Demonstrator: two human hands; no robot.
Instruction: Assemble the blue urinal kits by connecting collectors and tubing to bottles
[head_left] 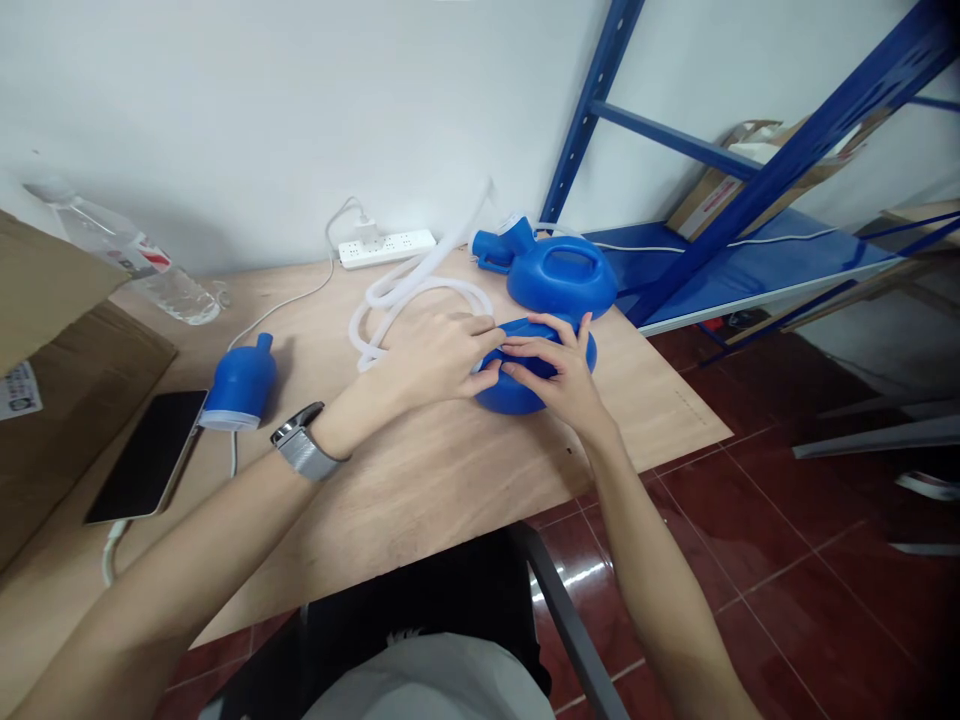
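Observation:
A rounded blue plastic bottle [514, 398] rests on the wooden table in front of me, mostly covered by my hands. My left hand [450, 355] comes in from the left with its fingers closed at the bottle's left end; what lies under the fingertips is hidden. Over the top of the same bottle, my right hand [559, 370] grips with bent fingers, its fingertips meeting those of the left. Just behind stands a second blue bottle with a handle [562, 275], its neck pointing left. A coiled white hose [427, 282] lies beyond my left hand.
On the left are a blue cap-like piece with a spout [244, 380], a phone [150, 455], a clear water bottle [150, 260] and a cardboard box [82, 420]. A white power strip [386, 248] sits by the wall. Blue metal shelving [675, 140] rises at the right.

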